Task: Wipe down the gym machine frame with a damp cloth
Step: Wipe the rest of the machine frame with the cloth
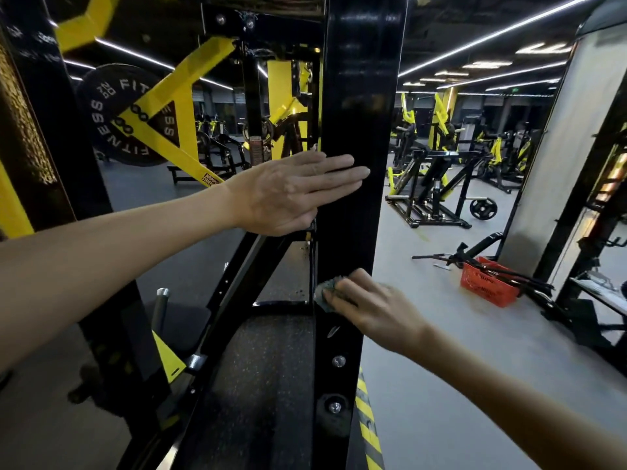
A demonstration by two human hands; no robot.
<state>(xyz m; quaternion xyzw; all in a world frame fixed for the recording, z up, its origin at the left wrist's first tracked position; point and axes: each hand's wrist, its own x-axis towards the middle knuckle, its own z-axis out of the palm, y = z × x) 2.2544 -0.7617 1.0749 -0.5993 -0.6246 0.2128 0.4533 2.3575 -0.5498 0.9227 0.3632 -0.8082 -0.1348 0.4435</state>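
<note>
A tall glossy black upright post of the gym machine frame point(359, 96) runs down the middle of the head view. My left hand point(288, 191) lies flat against the post at mid height, fingers straight and pointing right. Lower down, my right hand point(366, 307) presses a small dark grey-green cloth point(324, 293) against the post's left edge, fingers bent over it. Most of the cloth is hidden under my fingers. Bolts point(338, 361) show on the post below the cloth.
Yellow machine arms point(176, 106) and a black weight plate point(105, 113) stand at left. A red basket point(488, 283) with black bars lies on the grey floor at right, beside a pale pillar point(556, 147). Yellow-black hazard tape point(366, 418) marks the floor by the post's base.
</note>
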